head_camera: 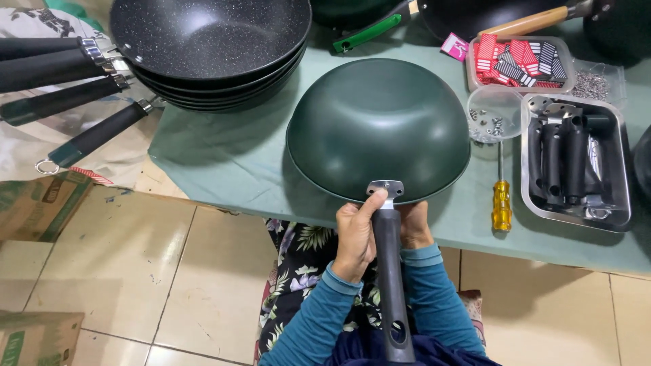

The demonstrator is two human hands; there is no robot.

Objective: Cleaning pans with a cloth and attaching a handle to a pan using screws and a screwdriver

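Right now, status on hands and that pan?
Left hand and right hand gripping black handle at metal bracket. Green wok upside down on table. Screwdriver alongside, apart.

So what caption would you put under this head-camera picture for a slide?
Both hands, left hand and right hand, grip the black handle against an upturned dark green wok.

Cardboard boxes (41,203) on floor, left

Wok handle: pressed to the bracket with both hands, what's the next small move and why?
Probably reach the right hand for the yellow-handled screwdriver and a screw from the clear cup. The black handle sits against the metal bracket on the upturned green wok, left hand steadying it; no tool in hand.
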